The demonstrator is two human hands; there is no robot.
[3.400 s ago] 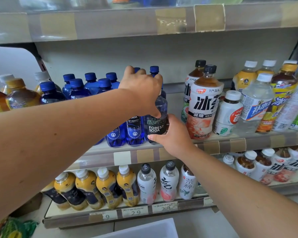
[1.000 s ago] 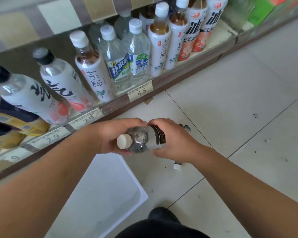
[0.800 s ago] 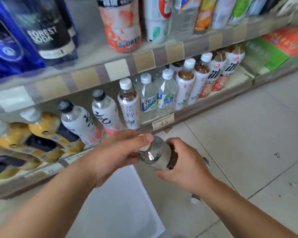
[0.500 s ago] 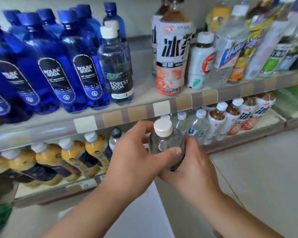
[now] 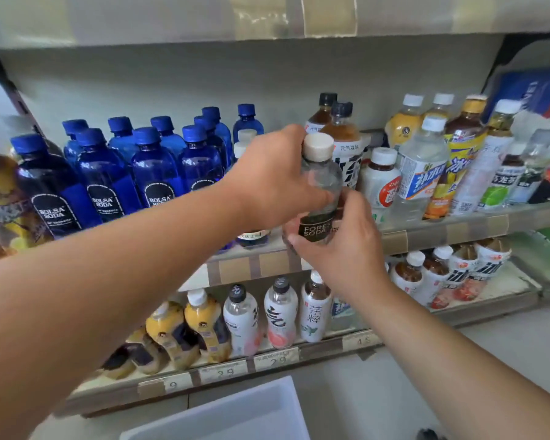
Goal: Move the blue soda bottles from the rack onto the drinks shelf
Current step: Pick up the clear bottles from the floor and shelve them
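I hold a clear Forest Soda bottle (image 5: 320, 176) with a white cap upright, in front of the middle shelf (image 5: 426, 238). My left hand (image 5: 273, 179) grips its upper body from the left. My right hand (image 5: 340, 246) grips its base and black label from below and the right. Several blue Bolsa Soda bottles (image 5: 154, 173) stand in rows on the shelf to the left. Another Forest Soda bottle (image 5: 245, 138) stands behind my left hand, mostly hidden.
Tea and water bottles (image 5: 423, 173) crowd the shelf right of the held bottle. Lower shelf (image 5: 267, 360) holds yellow and white drink bottles. A white bin (image 5: 223, 417) sits on the floor below. An upper shelf edge (image 5: 267, 17) overhangs.
Both hands have lifted the clear bottle from near the floor up to the middle shelf level and turned it upright. The view has tilted up with it.
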